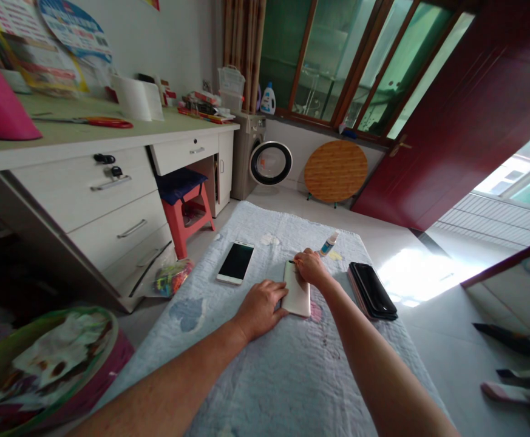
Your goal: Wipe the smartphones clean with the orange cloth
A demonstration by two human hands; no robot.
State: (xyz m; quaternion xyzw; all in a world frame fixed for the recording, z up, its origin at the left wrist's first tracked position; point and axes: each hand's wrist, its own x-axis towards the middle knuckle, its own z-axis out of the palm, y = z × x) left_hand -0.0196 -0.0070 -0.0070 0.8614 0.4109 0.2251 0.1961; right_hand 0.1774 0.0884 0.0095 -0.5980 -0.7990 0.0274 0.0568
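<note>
A pale pink phone [297, 292] lies back side up on a light blue quilted cloth [269, 364]. My left hand [261, 306] rests on the cloth with fingers curled against the phone's left edge, steadying it. My right hand [310, 267] is closed in a pinch on a thin dark tool whose tip [291, 262] touches the phone's top corner. A white phone with a dark screen [235, 262] lies to the left. A stack of dark phones [373, 290] lies to the right. A small bottle with a blue cap [328, 244] lies just beyond my right hand.
A white desk with drawers [110, 200] stands at left with a red stool [185, 209] under it. A green bin of rubbish [41, 364] sits at lower left. A washing machine [258, 158], a round wooden tabletop [336, 171] and a dark red door [451, 121] are beyond.
</note>
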